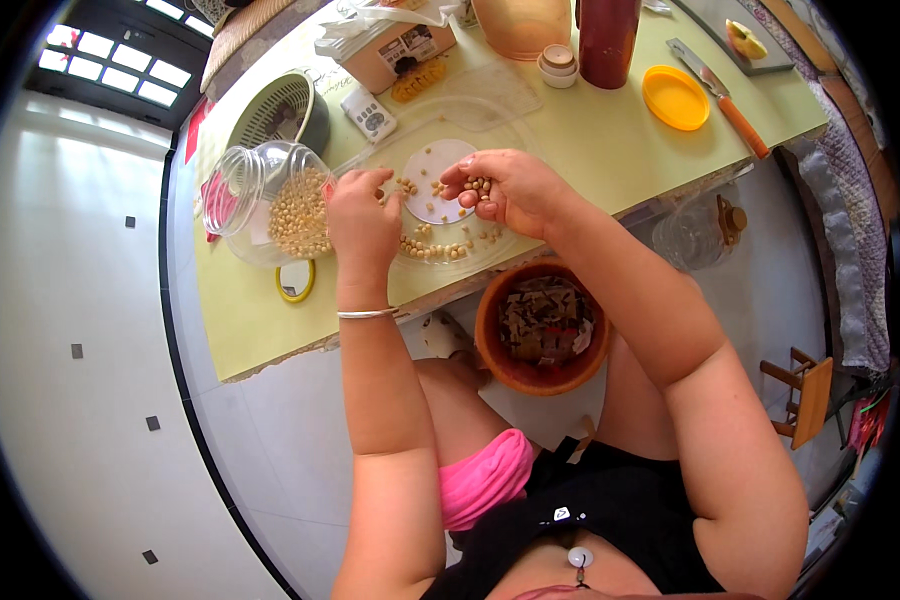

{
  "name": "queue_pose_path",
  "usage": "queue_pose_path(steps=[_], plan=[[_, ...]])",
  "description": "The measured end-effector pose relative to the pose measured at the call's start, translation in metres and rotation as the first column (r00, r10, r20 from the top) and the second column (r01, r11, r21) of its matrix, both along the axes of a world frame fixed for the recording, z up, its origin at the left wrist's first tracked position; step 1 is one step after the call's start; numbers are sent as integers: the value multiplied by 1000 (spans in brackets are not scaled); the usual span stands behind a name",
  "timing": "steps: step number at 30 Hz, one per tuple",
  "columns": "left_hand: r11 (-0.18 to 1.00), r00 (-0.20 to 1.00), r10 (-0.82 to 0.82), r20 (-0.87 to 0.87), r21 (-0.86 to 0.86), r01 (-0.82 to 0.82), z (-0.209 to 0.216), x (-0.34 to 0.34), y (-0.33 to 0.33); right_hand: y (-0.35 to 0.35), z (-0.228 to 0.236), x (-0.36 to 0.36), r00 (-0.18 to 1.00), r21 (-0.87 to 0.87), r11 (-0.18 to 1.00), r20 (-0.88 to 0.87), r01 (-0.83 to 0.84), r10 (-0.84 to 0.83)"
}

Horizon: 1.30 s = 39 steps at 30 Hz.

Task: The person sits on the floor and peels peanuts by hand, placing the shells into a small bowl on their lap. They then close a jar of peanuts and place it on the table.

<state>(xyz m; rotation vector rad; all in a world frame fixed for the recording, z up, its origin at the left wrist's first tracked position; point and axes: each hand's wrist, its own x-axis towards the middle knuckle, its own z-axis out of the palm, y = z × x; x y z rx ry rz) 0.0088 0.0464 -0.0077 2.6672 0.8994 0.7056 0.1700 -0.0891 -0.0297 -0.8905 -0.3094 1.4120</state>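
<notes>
At the left end of the surface (260, 330) we see a clear glass jar (270, 200) lying on its side, its long axis running left to right and its open mouth turned toward the left edge; pale round beans fill its right half. A yellow ring (295, 282) lies just in front of it, partly hidden under the jar. Behind the jar a grey slotted basket (280, 110) sits toward the far left corner; what it contains we cannot make out.

Our left hand (362, 220) rests at the near edge, fingers curled down onto the rim of a clear shallow tray (470, 110); the fingertips are hidden from us, so we cannot tell whether they pinch anything. The beans (432, 250) lie scattered in the tray, most in a row along its near rim, a few on a white disc (438, 182) at its middle.

Our right hand (505, 190) hovers over the tray, cupped and closed loosely round a small clutch of beans showing between thumb and fingers.

Below the near edge, a brown bowl (542, 328) of dark and pale scraps sits on our lap. Toward the far right corner lie a yellow lid (675, 97) and an orange-handled knife (722, 98); the containers along the far edge are cut off.
</notes>
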Motion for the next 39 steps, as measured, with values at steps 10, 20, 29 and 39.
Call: queue_pose_path(steps=[10, 20, 29, 39], plan=[[997, 997, -71, -44, 31, 72, -17, 12, -9, 0, 1, -3, 1000, -2, 1000, 29, 6, -6], [1000, 996, 6, -86, 22, -4, -17, 20, -13, 1, -1, -4, 1000, 12, 1000, 30, 4, -4], [552, 908, -29, 419, -750, 364, 23, 20, -28, 2, 1, -2, 998, -38, 999, -63, -1, -2], [971, 994, -113, -3, -212, 110, -10, 20, -19, -1, -1, 0, 998, 21, 999, -44, 50, -50]])
